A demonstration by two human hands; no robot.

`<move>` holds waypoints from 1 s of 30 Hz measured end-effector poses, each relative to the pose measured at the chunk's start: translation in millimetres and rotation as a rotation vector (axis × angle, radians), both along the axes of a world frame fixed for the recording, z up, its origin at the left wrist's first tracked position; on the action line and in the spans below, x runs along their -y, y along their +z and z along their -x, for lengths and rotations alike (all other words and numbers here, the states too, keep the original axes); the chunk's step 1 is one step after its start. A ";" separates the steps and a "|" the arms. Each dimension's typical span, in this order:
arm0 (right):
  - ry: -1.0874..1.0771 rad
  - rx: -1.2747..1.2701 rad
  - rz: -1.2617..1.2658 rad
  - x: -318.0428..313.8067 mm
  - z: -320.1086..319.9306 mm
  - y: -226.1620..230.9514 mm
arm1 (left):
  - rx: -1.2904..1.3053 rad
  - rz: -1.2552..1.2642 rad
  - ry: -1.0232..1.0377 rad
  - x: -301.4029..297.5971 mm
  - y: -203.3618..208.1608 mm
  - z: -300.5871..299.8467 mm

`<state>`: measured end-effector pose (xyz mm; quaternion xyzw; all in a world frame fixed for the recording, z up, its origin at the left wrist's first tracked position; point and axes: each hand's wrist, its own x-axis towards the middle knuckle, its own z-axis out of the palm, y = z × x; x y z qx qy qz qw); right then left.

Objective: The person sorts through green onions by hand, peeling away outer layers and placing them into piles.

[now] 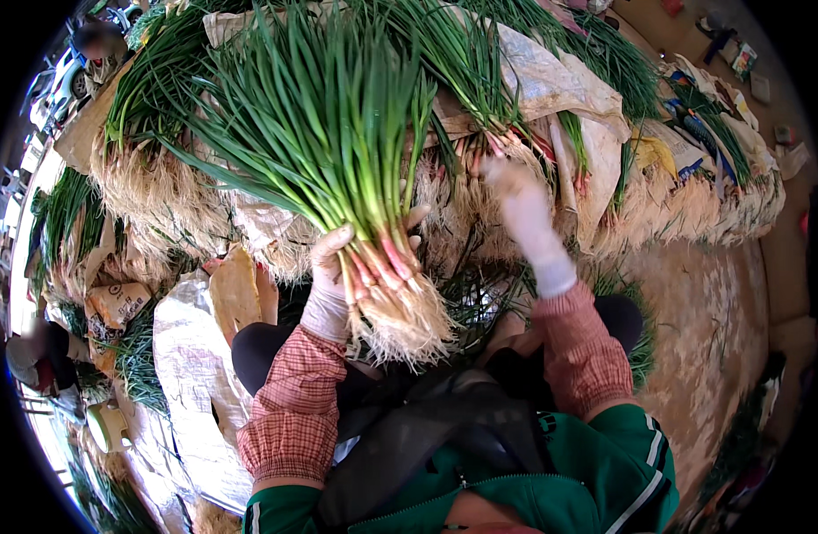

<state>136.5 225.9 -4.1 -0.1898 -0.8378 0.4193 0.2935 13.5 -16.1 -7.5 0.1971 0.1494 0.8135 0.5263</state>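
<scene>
Bunch of green onions [354,165] gripped in the gloved left hand [326,262]

In the head view, crumpled, creased plastic sheeting [565,76] is seen draped over heaped bunches [164,191], whose dry, straw-coloured roots are massed in a shaggy fringe. A dull white woven sack [188,351] is spread at the left, and the brown floor [707,311] at the right is mottled and smeared. The forearms are covered by red checked sleeves [291,387], gathered at the ends, over a smooth green jacket [551,467] with pale stripes.

The gripped bunch is held above the lap, in front of the heap. Its long, tubular leaves are fanned away from the body; the stems are shaded from green through pale to pinkish red, and are ended by a tangled, cream-coloured beard of roots. The left fingers [417,215] are closed around the lower stems, with the thumb pressed on the near side. The right hand [523,205], also gloved, is blurred beside the stems of another bunch [462,76]; how far its fingers are opened, and whether anything is held, cannot be told.

Dark print is borne by an orange-tan packet [117,305] at the left; printed marks are also shown faintly on the sheeting.
</scene>
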 end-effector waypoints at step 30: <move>0.220 -0.579 1.494 49.4 24.4 -44.9 | 0.043 0.120 0.067 -15.5 -7.6 -7.3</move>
